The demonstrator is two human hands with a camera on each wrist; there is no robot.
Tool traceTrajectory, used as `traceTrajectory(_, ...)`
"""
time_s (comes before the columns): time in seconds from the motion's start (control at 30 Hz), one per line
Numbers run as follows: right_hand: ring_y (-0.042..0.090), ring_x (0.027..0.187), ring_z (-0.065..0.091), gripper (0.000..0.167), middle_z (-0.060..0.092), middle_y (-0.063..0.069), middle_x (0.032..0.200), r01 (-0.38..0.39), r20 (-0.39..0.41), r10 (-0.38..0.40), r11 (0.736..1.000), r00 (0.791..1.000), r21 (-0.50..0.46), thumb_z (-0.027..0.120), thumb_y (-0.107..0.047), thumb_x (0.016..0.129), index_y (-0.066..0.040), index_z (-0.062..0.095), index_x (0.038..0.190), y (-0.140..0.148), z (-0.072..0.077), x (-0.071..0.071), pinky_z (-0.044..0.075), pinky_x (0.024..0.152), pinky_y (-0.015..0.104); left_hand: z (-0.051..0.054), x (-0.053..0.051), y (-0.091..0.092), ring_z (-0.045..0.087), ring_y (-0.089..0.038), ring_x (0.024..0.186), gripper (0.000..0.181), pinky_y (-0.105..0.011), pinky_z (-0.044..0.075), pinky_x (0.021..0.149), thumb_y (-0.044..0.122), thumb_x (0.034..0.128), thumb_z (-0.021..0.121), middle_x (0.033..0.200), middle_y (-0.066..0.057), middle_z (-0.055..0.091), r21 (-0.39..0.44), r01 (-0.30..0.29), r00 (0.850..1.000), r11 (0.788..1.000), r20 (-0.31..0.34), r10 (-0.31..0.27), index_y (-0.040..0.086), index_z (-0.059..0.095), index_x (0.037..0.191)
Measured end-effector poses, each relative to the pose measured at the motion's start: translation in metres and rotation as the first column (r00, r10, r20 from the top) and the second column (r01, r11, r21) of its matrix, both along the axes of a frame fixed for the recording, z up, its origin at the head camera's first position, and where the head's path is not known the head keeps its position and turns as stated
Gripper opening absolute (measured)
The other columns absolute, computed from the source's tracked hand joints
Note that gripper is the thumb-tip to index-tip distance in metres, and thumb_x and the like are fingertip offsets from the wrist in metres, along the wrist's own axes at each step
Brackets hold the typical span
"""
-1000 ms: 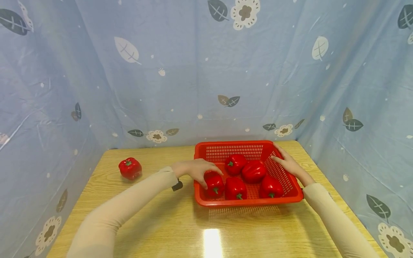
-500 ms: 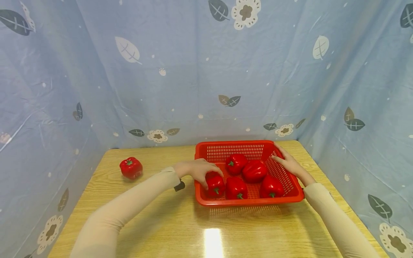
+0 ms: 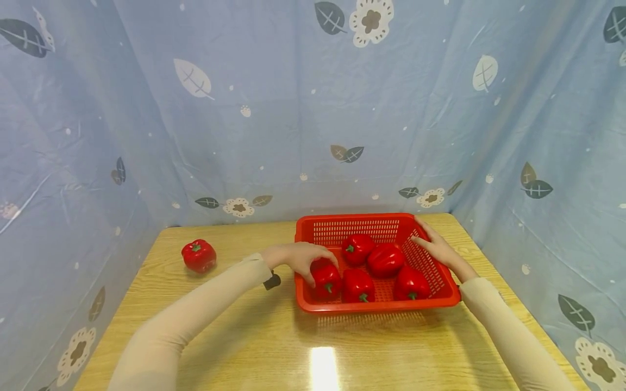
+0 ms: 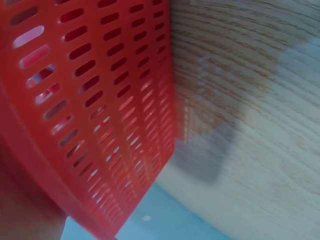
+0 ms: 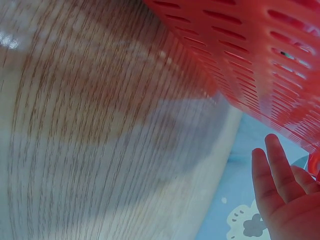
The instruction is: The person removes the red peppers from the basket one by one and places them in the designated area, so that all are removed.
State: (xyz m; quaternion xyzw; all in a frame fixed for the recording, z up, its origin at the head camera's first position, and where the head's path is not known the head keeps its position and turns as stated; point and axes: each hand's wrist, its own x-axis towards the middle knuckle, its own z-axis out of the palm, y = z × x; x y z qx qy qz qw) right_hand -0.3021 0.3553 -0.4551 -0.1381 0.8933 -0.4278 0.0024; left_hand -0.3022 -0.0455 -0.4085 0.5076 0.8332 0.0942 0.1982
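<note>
Fingers and thumb of the left hand [image 3: 300,255] curled round the front-left pepper [image 3: 326,281], which rested inside the red basket [image 3: 357,218] near its left end. Four other peppers [image 3: 386,259] lay in the same basket. The right hand [image 3: 437,250] straddled the basket's right side, fingers straight and thumb inside. A lone pepper [image 3: 199,256] sat on the wooden surface [image 3: 244,342], well apart to the left.

Basket [image 3: 379,308] on table [image 3: 254,342], five peppers [image 3: 386,259] in it, another pepper [image 3: 199,257] left, curtain [image 3: 274,125] behind
</note>
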Motion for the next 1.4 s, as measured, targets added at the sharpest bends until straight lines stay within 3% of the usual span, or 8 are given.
traceTrajectory(0.37, 0.046, 0.131, 0.023, 0.071, 0.014, 0.028, 0.149, -0.007, 0.003, 0.007, 1.000, 1.000, -0.014, 0.051, -0.025, 0.095, -0.007, 0.007, 0.149, 0.000, 0.000, 0.000, 0.020, 0.104, 0.064, 0.012, -0.001, -0.004, 0.042, -0.013, 0.123, 0.064, -0.034, 0.035, 0.104, 0.024, 0.0703, 0.080, 0.137, 0.006, 0.045, 0.078, -0.036, 0.995, 0.996, 0.093, 0.029, 0.024, 0.050, 0.127)
traceTrajectory(0.77, 0.044, 0.128, 0.028, 0.070, 0.015, 0.028, 0.149, 0.003, -0.005, -0.003, 1.000, 1.000, -0.019, 0.050, -0.022, 0.096, -0.005, 0.007, 0.149, -0.002, 0.001, 0.001, 0.025, 0.103, 0.060, 0.013, 0.001, -0.009, 0.045, -0.017, 0.120, 0.065, -0.041, 0.039, 0.102, 0.022, 0.0710, 0.080, 0.132, 0.007, 0.047, 0.162, -0.056, 0.985, 0.985, 0.170, 0.028, 0.024, 0.049, 0.128)
traceTrajectory(0.9, 0.043, 0.127, 0.031, 0.070, 0.015, 0.027, 0.150, 0.004, -0.002, -0.004, 1.000, 1.000, -0.021, 0.049, -0.023, 0.096, -0.007, 0.007, 0.149, -0.003, 0.001, 0.002, 0.028, 0.103, 0.058, 0.015, 0.002, -0.011, 0.047, -0.017, 0.117, 0.065, -0.038, 0.040, 0.100, 0.023, 0.0715, 0.080, 0.131, 0.008, 0.048, 0.205, -0.070, 0.985, 0.976, 0.170, 0.035, 0.023, 0.049, 0.128)
traceTrajectory(1.1, 0.046, 0.133, 0.020, 0.071, 0.012, 0.027, 0.151, 0.001, -0.001, -0.001, 1.000, 1.000, -0.018, 0.051, -0.023, 0.096, -0.007, 0.006, 0.149, -0.004, 0.002, 0.003, 0.019, 0.106, 0.062, 0.016, 0.003, -0.015, 0.046, -0.014, 0.119, 0.063, -0.041, 0.041, 0.100, 0.030, 0.0737, 0.078, 0.132, 0.010, 0.046, 0.260, -0.118, 0.975, 0.958, 0.214, 0.062, 0.027, 0.047, 0.129)
traceTrajectory(1.4, 0.047, 0.132, 0.021, 0.070, 0.011, 0.029, 0.150, 0.005, 0.025, -0.003, 0.999, 1.000, -0.049, 0.051, -0.016, 0.095, -0.002, 0.008, 0.148, -0.006, 0.009, 0.007, 0.018, 0.106, 0.062, 0.015, 0.004, -0.020, 0.048, -0.014, 0.120, 0.065, -0.034, 0.043, 0.099, 0.036, 0.0731, 0.078, 0.129, 0.013, 0.048, 0.356, -0.190, 0.966, 0.915, 0.233, 0.110, 0.029, 0.045, 0.129)
